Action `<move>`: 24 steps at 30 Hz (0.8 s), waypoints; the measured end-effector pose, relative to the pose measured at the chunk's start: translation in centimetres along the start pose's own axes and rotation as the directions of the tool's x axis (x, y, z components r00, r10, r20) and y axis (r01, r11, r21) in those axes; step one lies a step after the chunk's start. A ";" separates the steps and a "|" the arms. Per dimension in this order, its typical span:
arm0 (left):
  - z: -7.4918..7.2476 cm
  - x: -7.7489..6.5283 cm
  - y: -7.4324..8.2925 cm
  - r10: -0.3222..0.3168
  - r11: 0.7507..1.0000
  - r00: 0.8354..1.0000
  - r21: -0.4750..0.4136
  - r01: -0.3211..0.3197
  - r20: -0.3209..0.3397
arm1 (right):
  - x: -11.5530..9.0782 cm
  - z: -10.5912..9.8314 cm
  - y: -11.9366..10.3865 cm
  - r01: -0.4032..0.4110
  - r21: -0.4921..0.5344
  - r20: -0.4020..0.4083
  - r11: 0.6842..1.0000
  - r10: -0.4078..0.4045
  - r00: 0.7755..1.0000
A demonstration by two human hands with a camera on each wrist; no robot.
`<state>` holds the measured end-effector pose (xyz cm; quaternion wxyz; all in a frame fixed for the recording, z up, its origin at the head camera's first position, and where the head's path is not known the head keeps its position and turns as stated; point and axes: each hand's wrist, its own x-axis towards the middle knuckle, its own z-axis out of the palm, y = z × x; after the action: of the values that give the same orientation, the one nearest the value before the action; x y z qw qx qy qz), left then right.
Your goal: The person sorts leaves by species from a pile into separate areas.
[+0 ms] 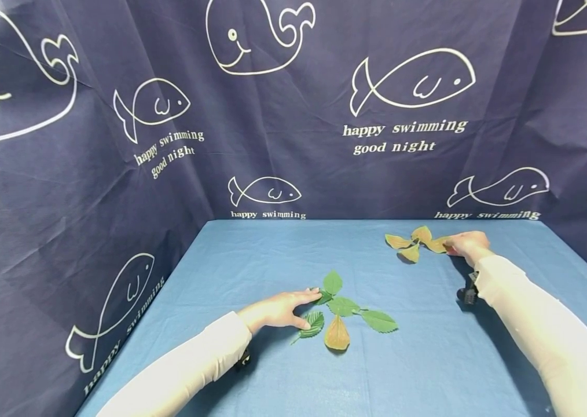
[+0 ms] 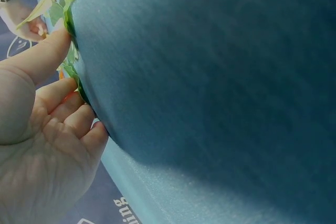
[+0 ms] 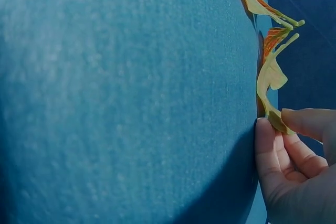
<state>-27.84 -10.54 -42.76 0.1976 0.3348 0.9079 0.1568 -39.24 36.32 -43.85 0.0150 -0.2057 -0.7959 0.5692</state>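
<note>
My left hand reaches over the green leaves near the table's middle, fingers extended. Its thumb touches a ribbed green leaf, and its fingertips rest on another green leaf. Beside them lie more green leaves and one yellow-brown leaf. At the back right, my right hand pinches the tip of a yellowish leaf between thumb and fingers. That leaf shows curled at its edges in the right wrist view. Several yellow-brown leaves meet there, stems toward one another.
A blue cloth covers the table. Dark blue curtains with white fish and whale drawings hang behind it and at the left side. A black wrist device hangs beneath the right sleeve.
</note>
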 end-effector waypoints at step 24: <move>-0.2 -0.1 0.1 0.002 1.000 1.000 -0.015 -0.002 0.010 | -0.9 -3.5 -1.4 -0.052 -0.067 -0.046 0.996 0.049 0.998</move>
<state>-27.77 -10.55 -42.50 0.2046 0.3350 0.9053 0.1622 -37.93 38.81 -41.16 0.0115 -0.2388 -0.8088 0.5373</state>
